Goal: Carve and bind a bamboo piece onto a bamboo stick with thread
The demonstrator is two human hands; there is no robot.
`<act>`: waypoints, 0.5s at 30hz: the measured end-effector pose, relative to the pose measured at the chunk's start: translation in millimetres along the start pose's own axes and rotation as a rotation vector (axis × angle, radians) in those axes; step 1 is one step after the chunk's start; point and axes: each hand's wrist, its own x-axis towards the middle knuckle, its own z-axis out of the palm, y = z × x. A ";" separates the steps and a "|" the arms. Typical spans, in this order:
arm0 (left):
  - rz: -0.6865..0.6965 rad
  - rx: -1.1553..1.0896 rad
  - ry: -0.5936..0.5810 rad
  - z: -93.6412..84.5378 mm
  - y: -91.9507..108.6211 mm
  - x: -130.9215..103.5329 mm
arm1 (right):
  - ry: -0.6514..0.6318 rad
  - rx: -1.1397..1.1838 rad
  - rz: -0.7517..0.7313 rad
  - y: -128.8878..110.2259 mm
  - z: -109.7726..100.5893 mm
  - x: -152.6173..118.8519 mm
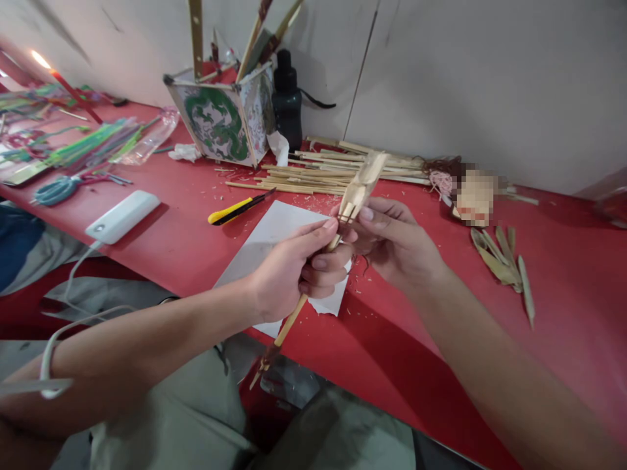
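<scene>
A slim bamboo stick (290, 321) slants up through the middle of the view, with pale, leaf-like strips at its upper end and dark thread wound near its lower tip. My left hand (321, 261) is wrapped round the stick, its thumb near the base of the strips. From the right, my right hand (396, 235) pinches at the same spot, where dark reddish thread crosses the strips. Both hands are above a white paper sheet (269, 245) on the red table (382, 352). Strands of thread hang below the right hand.
Bamboo sticks (304, 179), a yellow cutter (230, 212), a dragon-patterned box (215, 124) and a black bottle (287, 104) stand or lie beyond. A lit candle (73, 94), scissors (56, 190) and white power bank (122, 217) are left; dried leaves (504, 261) lie right.
</scene>
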 end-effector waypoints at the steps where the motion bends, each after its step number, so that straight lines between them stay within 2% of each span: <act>1: -0.014 -0.011 -0.013 -0.5 0.4 -0.5 | 0.001 0.004 -0.002 0.0 -0.4 -0.4; 9: -0.104 -0.080 -0.060 -3.0 1.3 -0.6 | 0.016 -0.029 0.021 -1.9 -2.8 -4.1; 12: -0.041 -0.017 -0.034 -1.0 -0.4 1.1 | 0.044 -0.039 0.000 -4.8 1.1 -4.3; 15: 0.058 0.084 0.051 1.9 -3.2 3.5 | 0.109 -0.067 -0.034 -5.1 5.6 -2.4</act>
